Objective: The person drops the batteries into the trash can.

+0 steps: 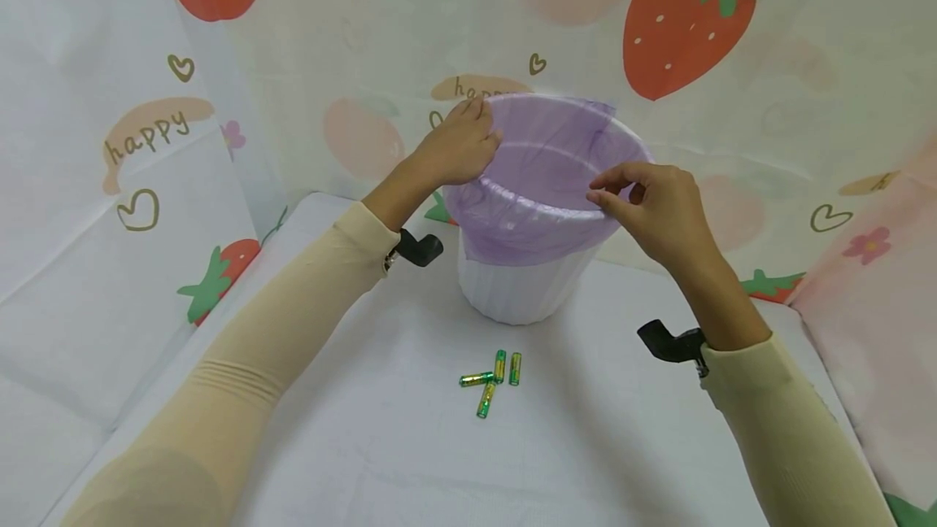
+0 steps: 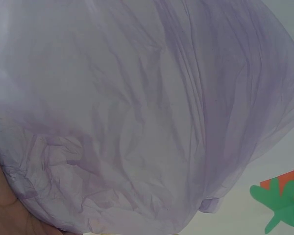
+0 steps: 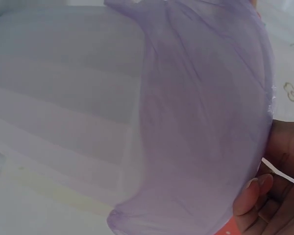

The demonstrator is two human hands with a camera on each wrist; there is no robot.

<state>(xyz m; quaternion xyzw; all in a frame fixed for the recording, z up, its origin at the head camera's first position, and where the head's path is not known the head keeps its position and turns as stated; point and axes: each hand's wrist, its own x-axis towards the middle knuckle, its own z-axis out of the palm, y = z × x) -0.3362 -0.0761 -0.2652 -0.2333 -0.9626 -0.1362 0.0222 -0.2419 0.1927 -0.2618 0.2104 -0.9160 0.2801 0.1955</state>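
A white ribbed trash bin (image 1: 523, 291) stands on the white table, lined with a thin purple trash bag (image 1: 523, 234) folded down over its rim. My left hand (image 1: 461, 143) grips the bag at the rim's left side; its fingertips are partly hidden. At the right front of the rim, my right hand (image 1: 655, 206) pinches the bag's edge with thumb and forefinger, other fingers curled. Wrinkled bag film (image 2: 137, 122) fills most of the left wrist view. The right wrist view shows the bag's folded part (image 3: 201, 112) hanging outside the bin wall (image 3: 63, 98).
Several green and yellow batteries (image 1: 486, 398) lie on the white tablecloth (image 1: 410, 454) in front of the bin. A cloth backdrop with strawberry prints (image 1: 691, 23) rises behind and at both sides. Black camera mounts (image 1: 669, 341) sit at both wrists.
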